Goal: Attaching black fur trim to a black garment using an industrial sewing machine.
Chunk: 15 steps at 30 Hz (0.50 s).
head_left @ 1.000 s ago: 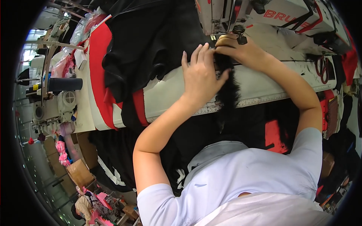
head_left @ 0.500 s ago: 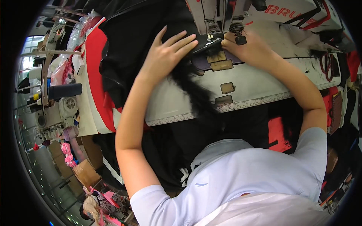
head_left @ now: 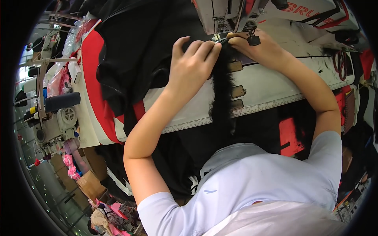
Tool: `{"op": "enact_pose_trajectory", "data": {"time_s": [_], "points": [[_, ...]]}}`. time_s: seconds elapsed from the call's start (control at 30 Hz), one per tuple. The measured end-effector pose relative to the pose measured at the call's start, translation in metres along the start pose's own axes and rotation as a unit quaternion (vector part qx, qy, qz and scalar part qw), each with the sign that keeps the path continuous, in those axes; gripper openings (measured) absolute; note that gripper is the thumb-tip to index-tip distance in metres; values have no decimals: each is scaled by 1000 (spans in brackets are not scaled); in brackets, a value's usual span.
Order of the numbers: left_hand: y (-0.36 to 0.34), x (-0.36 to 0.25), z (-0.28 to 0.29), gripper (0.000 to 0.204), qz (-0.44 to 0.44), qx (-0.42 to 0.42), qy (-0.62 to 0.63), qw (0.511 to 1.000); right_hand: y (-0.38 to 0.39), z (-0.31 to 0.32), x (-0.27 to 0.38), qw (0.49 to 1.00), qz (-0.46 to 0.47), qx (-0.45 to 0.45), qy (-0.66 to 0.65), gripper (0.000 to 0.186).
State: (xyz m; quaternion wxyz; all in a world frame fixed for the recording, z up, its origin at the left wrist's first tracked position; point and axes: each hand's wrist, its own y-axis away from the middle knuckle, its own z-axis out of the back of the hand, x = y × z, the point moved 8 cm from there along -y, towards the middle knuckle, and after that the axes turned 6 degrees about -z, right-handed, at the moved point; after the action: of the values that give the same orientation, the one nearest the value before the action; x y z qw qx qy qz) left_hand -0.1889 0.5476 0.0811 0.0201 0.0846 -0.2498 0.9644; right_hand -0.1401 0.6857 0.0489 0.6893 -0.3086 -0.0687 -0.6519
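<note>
From afar I watch the left hand (head_left: 191,67) and right hand (head_left: 260,49) pinch the top of the long, shaggy fur (head_left: 223,90) beneath the boxy machine (head_left: 299,19), smooth creased cloth (head_left: 138,43) lying left of the machine.

Fur strip (head_left: 223,88) before the sewing machine (head_left: 307,11); scissors (head_left: 340,65) right, on the table (head_left: 275,84); cloth (head_left: 145,43) left.

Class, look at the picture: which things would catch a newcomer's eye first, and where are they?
A newcomer's eye would probably fall first on the left hand and right hand, close together by the needle end of the sewing machine at the top. Just below, a shaggy black fur strip runs down across the pale table. Further left, bright red cloth stands out beside black cloth.
</note>
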Motion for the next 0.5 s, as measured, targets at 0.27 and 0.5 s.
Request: {"op": "enact_pose_trajectory", "data": {"time_s": [0.27, 0.5], "points": [[0, 6, -12, 19, 46, -27, 36, 998, 5, 1, 25, 951, 141, -51, 271, 25], [-6, -4, -15, 25, 86, 13, 38, 995, 3, 4, 21, 974, 107, -71, 187, 25]]}}
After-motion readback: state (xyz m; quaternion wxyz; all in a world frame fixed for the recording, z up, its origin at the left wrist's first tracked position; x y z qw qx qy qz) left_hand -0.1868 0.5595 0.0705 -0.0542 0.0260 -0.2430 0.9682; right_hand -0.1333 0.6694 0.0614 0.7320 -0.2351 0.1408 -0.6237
